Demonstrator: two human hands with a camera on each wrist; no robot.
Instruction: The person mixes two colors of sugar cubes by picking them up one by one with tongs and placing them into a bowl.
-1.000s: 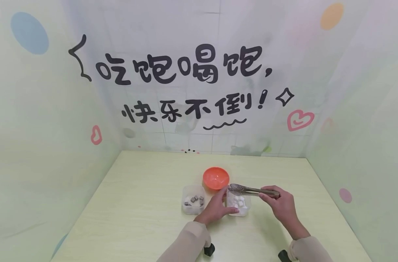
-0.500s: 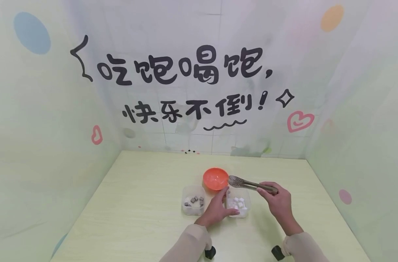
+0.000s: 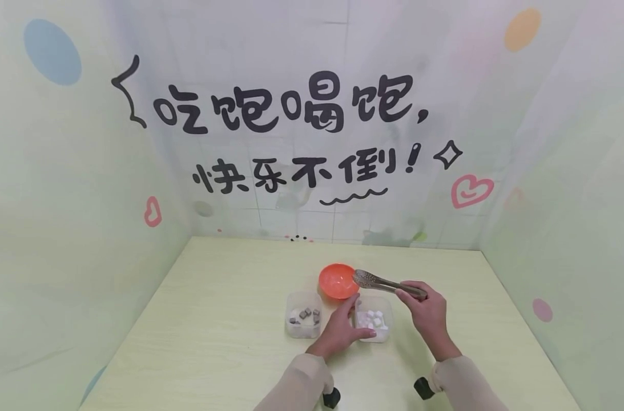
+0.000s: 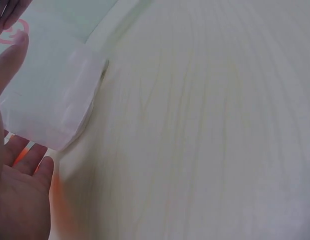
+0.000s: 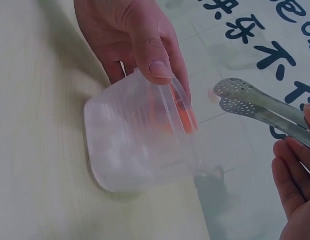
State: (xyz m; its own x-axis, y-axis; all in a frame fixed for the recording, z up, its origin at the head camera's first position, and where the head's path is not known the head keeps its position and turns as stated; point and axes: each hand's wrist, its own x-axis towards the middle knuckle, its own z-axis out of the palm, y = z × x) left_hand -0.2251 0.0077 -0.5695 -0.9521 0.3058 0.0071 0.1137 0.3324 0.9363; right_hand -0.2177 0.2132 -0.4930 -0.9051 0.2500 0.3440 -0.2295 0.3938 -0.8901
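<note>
Black lettering (image 3: pixel 313 165) across the back wall (image 3: pixel 270 48): “吃饱喝饱, 快乐不倒!”

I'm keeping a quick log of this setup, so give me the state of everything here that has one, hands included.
Orange bowl: upright, uncovered.
Gray-cube tub: upright, uncovered, gray cubes inside.
White-cube tub: uncovered, white cubes inside.
Tongs: raised, slightly open, no cube seen between the tips.
Left hand: gripping the white-cube tub.
Right hand: holding the tongs.

Tongs (image 3: pixel 375 279) in right hand (image 3: pixel 430 311) shifted from clear box (image 3: pixel 377 335) toward orange bowl (image 3: pixel 337 282) (seemingly over its rim).
</note>
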